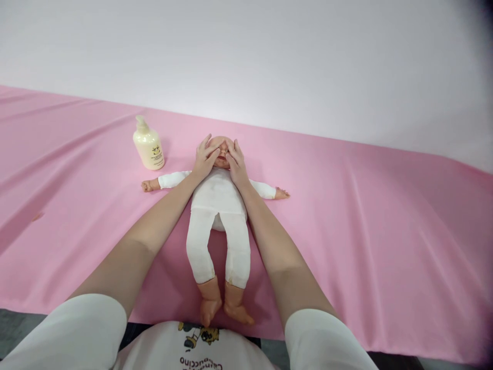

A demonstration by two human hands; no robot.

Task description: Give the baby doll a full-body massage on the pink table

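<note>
A baby doll (219, 191) with a white cloth body lies on its back, its feet toward me and its arms stretched out sideways. My left hand (205, 158) rests on the left side of the doll's face, fingers extended over its cheek and brow. On the opposite side, my right hand (236, 160) lies against the face in the same way, fingers stretched out. Both thumbs reach in near the nose and eyes, which they partly cover. Nothing is held in either hand.
A cream pump bottle (149, 146) stands left of the doll's head, near its outstretched arm. Pink cloth (339, 231) with soft folds covers the table. Behind it rises a white wall or backdrop (246, 61). The table's front edge runs close to my body.
</note>
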